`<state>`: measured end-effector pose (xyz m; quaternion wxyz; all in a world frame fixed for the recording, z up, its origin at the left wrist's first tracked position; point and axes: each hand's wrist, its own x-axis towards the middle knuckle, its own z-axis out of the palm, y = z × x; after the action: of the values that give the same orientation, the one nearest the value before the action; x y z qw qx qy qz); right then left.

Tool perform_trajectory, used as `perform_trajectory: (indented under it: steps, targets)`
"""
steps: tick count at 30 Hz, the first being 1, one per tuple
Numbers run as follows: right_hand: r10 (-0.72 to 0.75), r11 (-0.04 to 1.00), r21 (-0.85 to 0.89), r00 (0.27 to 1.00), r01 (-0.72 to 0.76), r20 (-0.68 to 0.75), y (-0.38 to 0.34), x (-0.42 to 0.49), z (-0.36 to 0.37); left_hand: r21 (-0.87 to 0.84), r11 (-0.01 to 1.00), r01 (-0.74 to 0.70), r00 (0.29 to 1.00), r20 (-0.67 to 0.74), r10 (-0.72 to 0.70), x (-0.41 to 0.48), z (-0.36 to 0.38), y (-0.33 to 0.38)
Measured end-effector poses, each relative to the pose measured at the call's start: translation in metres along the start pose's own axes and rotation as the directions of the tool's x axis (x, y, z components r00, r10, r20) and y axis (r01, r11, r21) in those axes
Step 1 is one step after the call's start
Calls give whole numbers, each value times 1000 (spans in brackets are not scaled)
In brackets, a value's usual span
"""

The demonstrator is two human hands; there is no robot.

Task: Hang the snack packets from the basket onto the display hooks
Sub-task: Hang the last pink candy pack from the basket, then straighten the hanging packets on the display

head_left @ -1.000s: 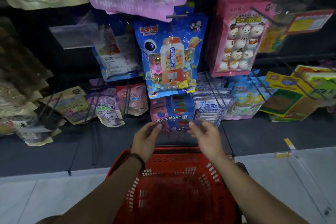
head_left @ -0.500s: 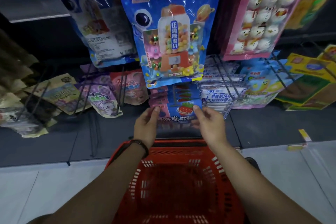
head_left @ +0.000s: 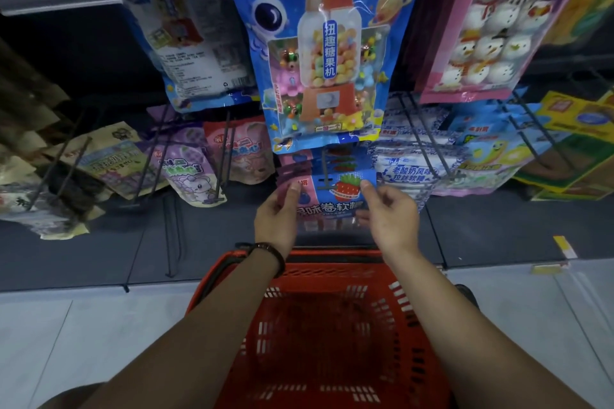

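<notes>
The red basket (head_left: 319, 342) lies lowest in view, between the two forearms, in front of the rack. Above it hangs a large blue gumball-machine bag (head_left: 319, 53). The left hand (head_left: 277, 219) and right hand (head_left: 388, 219) each have their grip clamped on a top corner of the blue-and-pink snack packet (head_left: 335, 201), held upright just under that bag, with the black display hook (head_left: 325, 166) at its top edge.
</notes>
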<state>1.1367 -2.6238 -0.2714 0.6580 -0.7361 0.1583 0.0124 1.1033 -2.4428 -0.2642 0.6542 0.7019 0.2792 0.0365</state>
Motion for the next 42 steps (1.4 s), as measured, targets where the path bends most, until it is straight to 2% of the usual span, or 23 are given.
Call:
perform_trajectory:
  steps: [5,7,9,11,12,15,17,19,24,28,32,38,42]
  targets:
    - [43,999,0,999,-43,2,7,2,2,5,998,64,998,-21,-64,6,5,4]
    - [-4,998,-65,998,0,-67,7,-1,4,5,997,78,996,-51,-77,6,7,5]
    - [-109,982,-171,983,83,-146,6,-11,5,4,997,83,985,-154,-81,2,9,2]
    - [-227,951,-240,968,195,-111,8,-23,11,71,997,-2,967,-255,20,-10,11,-3]
    - [-275,929,-270,960,252,-50,9,-29,14,151,986,-77,963,-246,113,-15,13,-9]
    - [-328,833,-411,929,370,171,15,-37,17,376,874,-309,939,-25,343,-27,18,-24]
    - [-304,754,-533,924,383,233,16,-37,17,521,784,-337,931,59,360,-26,20,-27]
    - [-236,750,-560,933,352,270,16,-37,17,586,750,-306,942,76,326,-20,23,-27]
    - [-111,818,-508,940,270,322,5,-23,23,597,741,-308,945,104,309,1,33,-34]
    - [-91,799,-532,932,279,352,-8,-2,38,659,696,-284,954,125,272,20,42,-27]
    - [-86,767,-570,929,293,361,-11,17,45,667,708,-233,971,119,208,39,51,-20]
    - [-51,758,-583,917,293,395,-7,31,42,736,620,-273,959,156,236,61,61,-25]
    - [-63,769,-562,911,305,408,-4,31,34,684,694,-227,972,118,202,46,67,-23]
